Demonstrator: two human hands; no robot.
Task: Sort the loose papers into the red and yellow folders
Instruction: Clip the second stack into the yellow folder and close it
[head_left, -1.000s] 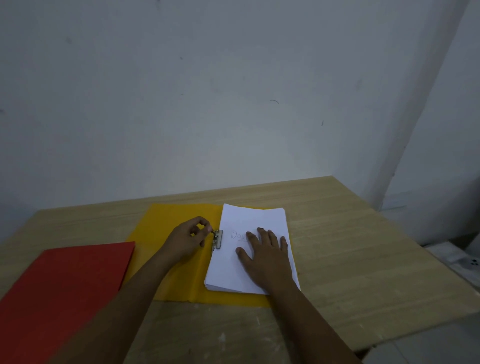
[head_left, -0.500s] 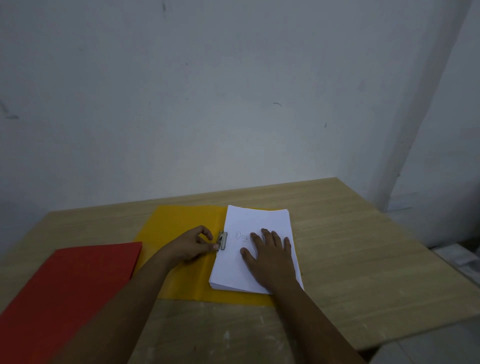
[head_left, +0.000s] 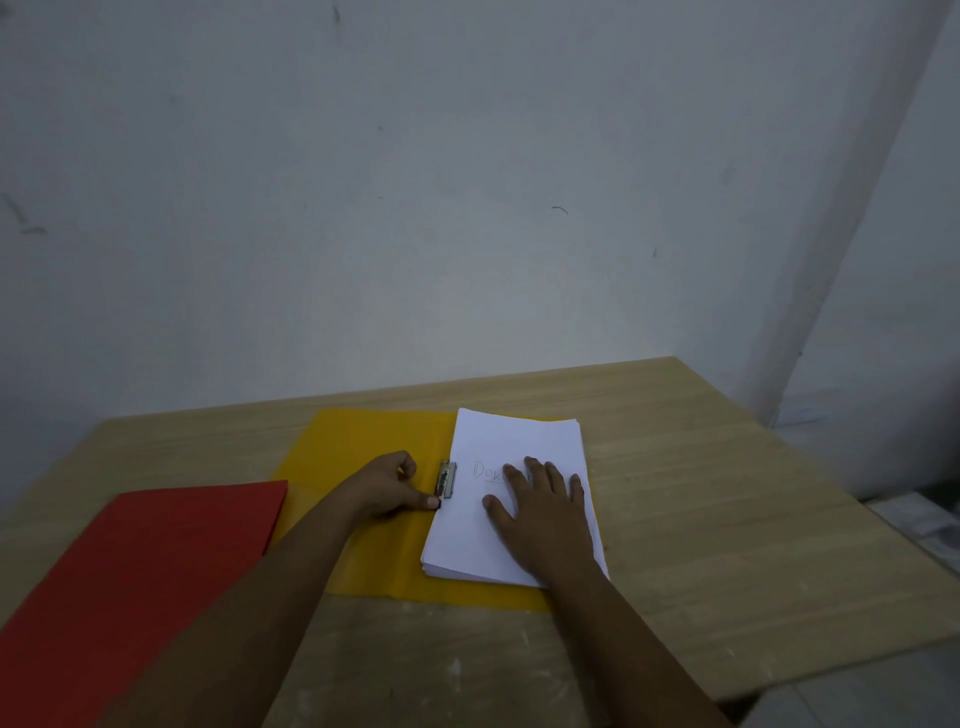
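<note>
On the wooden table, the yellow folder is lying open flat, and a stack of white papers is sitting on its right half with some handwriting showing on the top sheet. The right hand is lying flat on that stack, fingers straight and spread, pinning the sheets down. The left hand is curled, fingers tucked in, with its thumb tip pressing at the lower end of the metal clip on the stack's left edge. Whether that clip is fully down yet is hard to tell from here.

Judging by this, the step in hand is fastening the papers into the yellow folder. The next move looks to call for seating the clip firmly while the flat hand is stopping the sheets from sliding, then folding the cover across.

Over to the left, the red folder is lying closed, its corner overlapping the yellow one, waiting its turn.
</note>
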